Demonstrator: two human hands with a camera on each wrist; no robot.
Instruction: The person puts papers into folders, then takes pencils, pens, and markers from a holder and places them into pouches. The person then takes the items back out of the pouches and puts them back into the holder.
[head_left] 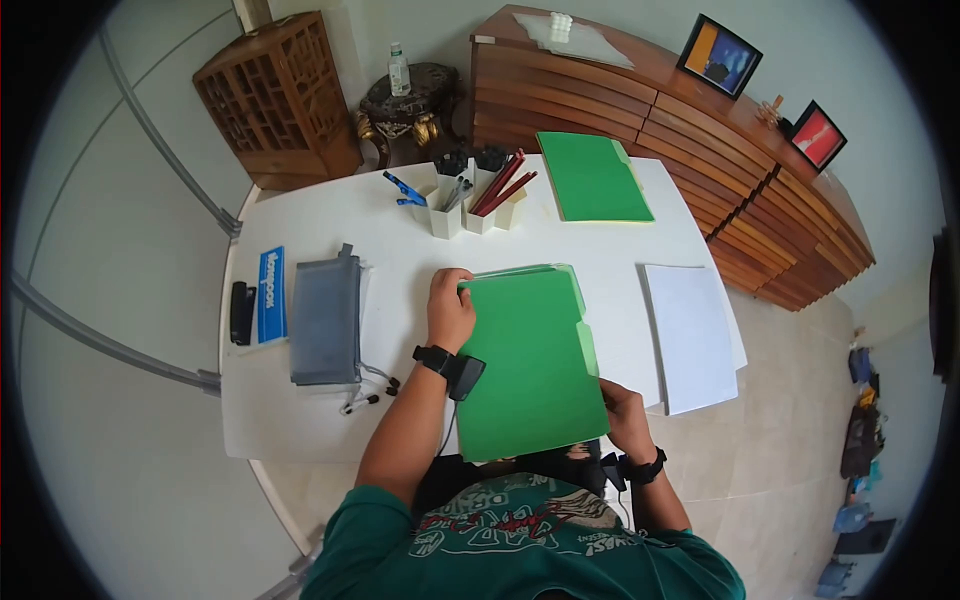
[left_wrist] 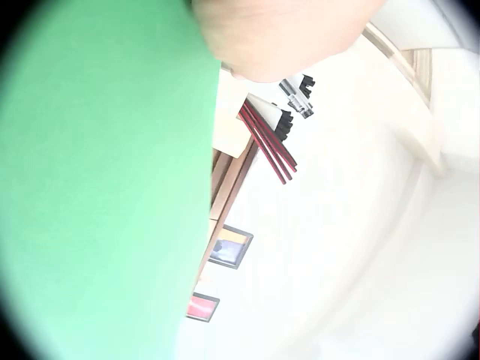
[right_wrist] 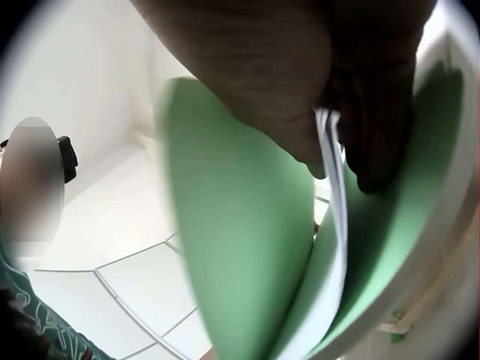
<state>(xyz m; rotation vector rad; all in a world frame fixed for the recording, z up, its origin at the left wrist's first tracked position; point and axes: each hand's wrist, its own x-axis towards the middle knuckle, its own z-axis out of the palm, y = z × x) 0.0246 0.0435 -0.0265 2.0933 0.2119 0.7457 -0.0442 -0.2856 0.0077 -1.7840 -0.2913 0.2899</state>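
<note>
A green file folder (head_left: 528,365) is held up over the front of the white table, its lighter tabbed edge to the right. My left hand (head_left: 452,310) grips its upper left corner; in the left wrist view the green cover (left_wrist: 105,180) fills the left side below that hand. At the lower right edge is my right hand (head_left: 627,420), partly behind the folder. The right wrist view looks between the spread covers, where the right hand (right_wrist: 300,90) pinches thin white sheets (right_wrist: 335,202) between thumb and fingers. Green cover panels (right_wrist: 236,210) stand on both sides of the sheets.
Another green folder (head_left: 597,178) lies at the back right, and a white paper stack (head_left: 692,335) at the right edge. Pen holders (head_left: 447,218) with pencils and pens stand at the back. Leftward are a grey zip pouch (head_left: 326,322), a blue box (head_left: 271,295) and a black stapler (head_left: 241,312).
</note>
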